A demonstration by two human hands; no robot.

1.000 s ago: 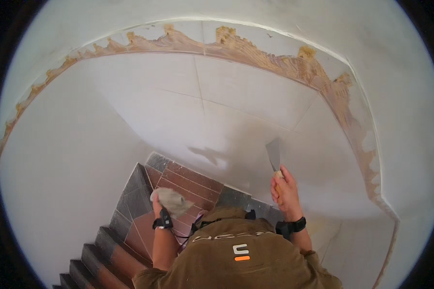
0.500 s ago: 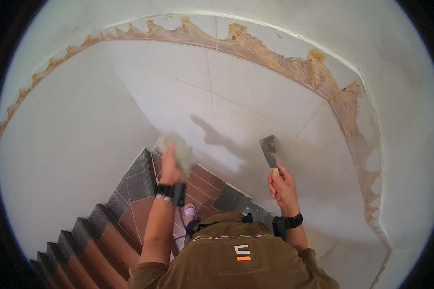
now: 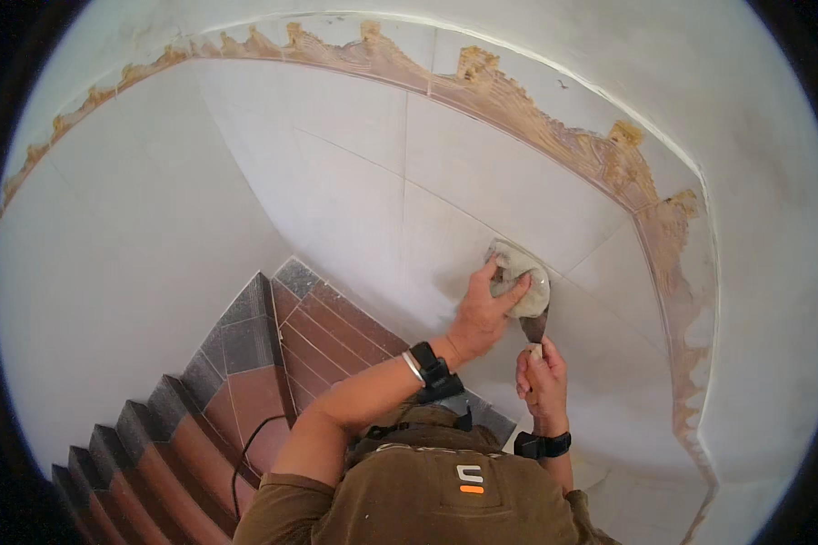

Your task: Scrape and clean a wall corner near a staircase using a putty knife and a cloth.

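While the right hand is gripping the scraper by its handle, fingers wrapped around it, the left hand is clasping a pale, crumpled wad at the scraper's blade. The wad is hiding the blade's upper part, leaving a dark lower stretch showing above the handle; whether it is also touching the tiled wall behind the scraper, I cannot tell. The left thumb and fingers are lying over the wad and holding it. Above the scraper, a brown-and-yellow patterned border is curving across the wall. Below and to the left of the scraper, reddish-brown floor tiles are meeting the wall's foot, and a staircase is running farther off on that side. Below the scraper, a brown shirt is covering the person's torso, and a dark wristband is circling the right wrist.
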